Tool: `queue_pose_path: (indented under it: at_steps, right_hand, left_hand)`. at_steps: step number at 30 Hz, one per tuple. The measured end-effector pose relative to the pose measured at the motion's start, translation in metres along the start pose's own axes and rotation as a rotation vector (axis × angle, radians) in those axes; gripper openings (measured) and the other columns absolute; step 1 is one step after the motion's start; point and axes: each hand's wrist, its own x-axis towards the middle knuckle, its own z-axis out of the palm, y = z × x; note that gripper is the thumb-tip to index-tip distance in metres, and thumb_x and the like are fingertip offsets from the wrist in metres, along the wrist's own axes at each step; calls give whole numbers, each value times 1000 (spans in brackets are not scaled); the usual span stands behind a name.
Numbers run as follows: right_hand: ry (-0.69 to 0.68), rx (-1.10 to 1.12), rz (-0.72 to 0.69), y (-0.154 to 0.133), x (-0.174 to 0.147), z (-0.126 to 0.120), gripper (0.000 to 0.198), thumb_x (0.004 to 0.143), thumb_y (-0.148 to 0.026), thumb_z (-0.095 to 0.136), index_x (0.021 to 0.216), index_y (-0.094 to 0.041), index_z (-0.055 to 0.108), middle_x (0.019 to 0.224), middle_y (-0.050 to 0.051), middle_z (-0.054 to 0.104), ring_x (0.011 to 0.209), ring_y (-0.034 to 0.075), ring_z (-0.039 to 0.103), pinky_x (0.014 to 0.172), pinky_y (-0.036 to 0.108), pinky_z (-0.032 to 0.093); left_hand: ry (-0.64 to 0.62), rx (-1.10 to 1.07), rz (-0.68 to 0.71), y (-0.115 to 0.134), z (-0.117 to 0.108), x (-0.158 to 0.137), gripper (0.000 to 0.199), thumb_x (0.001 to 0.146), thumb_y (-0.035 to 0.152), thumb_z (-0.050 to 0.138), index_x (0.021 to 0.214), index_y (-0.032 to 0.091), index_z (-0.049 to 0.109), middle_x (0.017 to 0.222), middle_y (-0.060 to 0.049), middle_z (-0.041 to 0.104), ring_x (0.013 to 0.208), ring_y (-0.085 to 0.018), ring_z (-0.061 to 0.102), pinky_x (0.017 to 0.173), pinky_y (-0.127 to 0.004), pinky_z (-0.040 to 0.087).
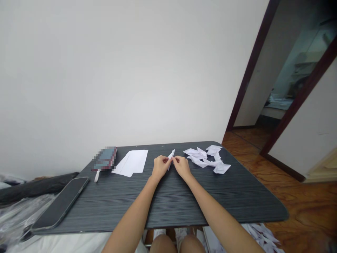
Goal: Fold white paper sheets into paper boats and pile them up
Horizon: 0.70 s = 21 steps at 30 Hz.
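Observation:
Over the middle of the dark table (121, 203), a small folded white paper (171, 154) is held between my two hands. My left hand (161, 166) pinches it from the left with thumb and fingers. From the right, my right hand (181, 165) pinches its edge, the fingertips of both hands nearly meeting. The paper has a narrow, pointed shape and stands tilted, its tip pointing away from me. Its lower part is partly hidden by my fingers. To the right lies a loose group of folded white paper pieces (198, 154).
Flat white sheets (134, 161) lie left of my hands. Beyond them are a blurred-out booklet-like item (105, 158) and a small white stick-shaped object (97, 176). A black phone (61, 202) rests at the left edge. More folded papers (263, 237) lie below the table at right.

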Motion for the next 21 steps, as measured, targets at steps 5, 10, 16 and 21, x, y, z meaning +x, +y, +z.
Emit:
queue_pose_path:
  at_steps: [5,10,16,21]
  right_hand:
    - [-8,-38,33,1,-1,2,20,72,-25,45,70,-17,63,67,5,65,63,15,59,58,21,40]
    - [14,26,0,4,0,3,26,68,-18,44,88,-18,60,63,1,62,57,13,57,58,21,42]
    - [-24,331,2,12,6,-1,30,68,-19,42,91,-16,60,60,1,60,52,12,56,54,23,44]
    - [-45,578,29,11,13,-12,25,67,-23,48,83,-13,64,56,3,61,55,13,56,54,24,44]
  left_hand:
    - [31,-59,-54,1,1,0,26,71,31,51,83,12,65,71,-6,65,64,-13,60,63,-23,45]
    - [37,-90,-51,-2,1,0,26,72,21,49,93,13,61,65,-4,65,59,-12,60,63,-23,47]
    - [17,-371,-117,-6,-1,2,27,70,15,47,93,13,61,64,-3,65,52,-12,60,60,-25,49]
    - [-11,-816,-281,-9,-4,6,23,65,19,55,83,9,63,73,-7,66,60,-14,61,65,-29,50]
